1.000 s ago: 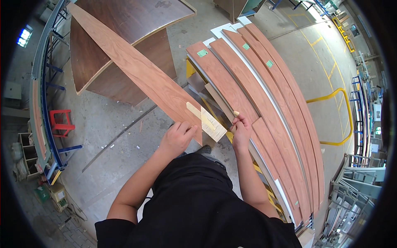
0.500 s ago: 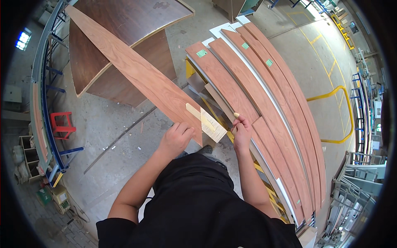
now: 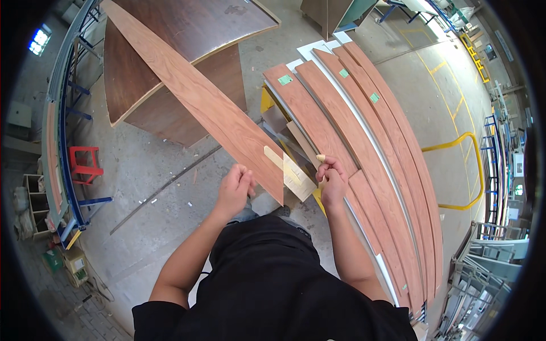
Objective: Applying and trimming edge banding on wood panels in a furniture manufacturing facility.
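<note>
A long reddish wood-grain plank (image 3: 210, 108) slants down toward me, its near end cut at an angle. Against that end lies a pale, marked wooden piece (image 3: 300, 184), with a narrow light strip (image 3: 274, 154) across both. My left hand (image 3: 235, 190) is at the plank's lower edge, fingers curled and thumb pressed in; whether it grips anything is hidden. My right hand (image 3: 332, 177) hovers right of the pale piece, fingers curled together. A small tan tip (image 3: 321, 158) shows at its index finger, a covering or a held bit, I cannot tell.
Several similar planks (image 3: 364, 136), some with green labels, lie side by side on a yellow-framed rack at right. A curved dark brown panel (image 3: 187, 28) supports the plank's far part. A red stool (image 3: 85, 165) stands left, and a yellow rail (image 3: 480, 170) rises beyond the rack.
My left hand has drawn slightly left, back from the plank's near end. The right hand stays near the pale piece with its fingers shifted a little. The whole view has moved slightly.
</note>
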Tool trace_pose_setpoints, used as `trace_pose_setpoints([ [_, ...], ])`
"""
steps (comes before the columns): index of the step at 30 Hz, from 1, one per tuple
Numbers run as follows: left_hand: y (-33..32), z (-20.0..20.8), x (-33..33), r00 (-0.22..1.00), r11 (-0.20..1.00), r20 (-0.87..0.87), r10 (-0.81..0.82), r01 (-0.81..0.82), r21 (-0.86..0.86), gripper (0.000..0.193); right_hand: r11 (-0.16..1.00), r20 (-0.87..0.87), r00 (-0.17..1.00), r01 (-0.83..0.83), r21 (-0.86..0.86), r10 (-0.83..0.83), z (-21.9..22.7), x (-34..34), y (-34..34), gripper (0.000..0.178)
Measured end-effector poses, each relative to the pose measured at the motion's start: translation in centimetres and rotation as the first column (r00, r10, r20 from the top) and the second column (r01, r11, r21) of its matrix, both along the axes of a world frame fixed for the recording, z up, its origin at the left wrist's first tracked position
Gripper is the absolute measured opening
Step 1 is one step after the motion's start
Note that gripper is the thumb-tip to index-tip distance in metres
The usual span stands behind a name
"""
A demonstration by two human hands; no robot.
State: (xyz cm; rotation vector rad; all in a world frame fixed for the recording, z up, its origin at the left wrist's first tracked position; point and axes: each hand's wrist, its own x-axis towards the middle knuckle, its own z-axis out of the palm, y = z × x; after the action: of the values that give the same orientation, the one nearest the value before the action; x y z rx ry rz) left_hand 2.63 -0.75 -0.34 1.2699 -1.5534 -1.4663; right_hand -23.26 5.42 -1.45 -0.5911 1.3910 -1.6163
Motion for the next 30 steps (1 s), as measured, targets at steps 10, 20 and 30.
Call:
trace_pose_setpoints([
  [10,3.5,2.4,-0.4,0.685,0.713,-0.634,0.359,0.238,0.66,0.025,0.898,-0.634,0.719,-0.431,-0.087,0.284,6.8,11.0,-1.2,0.021],
  [20,4.7,0.1,0.9,0.463,0.711,-0.833,0.303,0.473,0.521,0.016,0.797,-0.223,0.767,-0.595,0.103,0.601,5.2,10.4,-0.5,0.037],
  [30,2.8,-0.4,2.8,0.864,0.873,-0.496,0.086,0.175,0.456,0.006,0.894,-0.685,0.593,-0.394,0.212,0.423,4.5,6.0,-5.8,0.029],
])
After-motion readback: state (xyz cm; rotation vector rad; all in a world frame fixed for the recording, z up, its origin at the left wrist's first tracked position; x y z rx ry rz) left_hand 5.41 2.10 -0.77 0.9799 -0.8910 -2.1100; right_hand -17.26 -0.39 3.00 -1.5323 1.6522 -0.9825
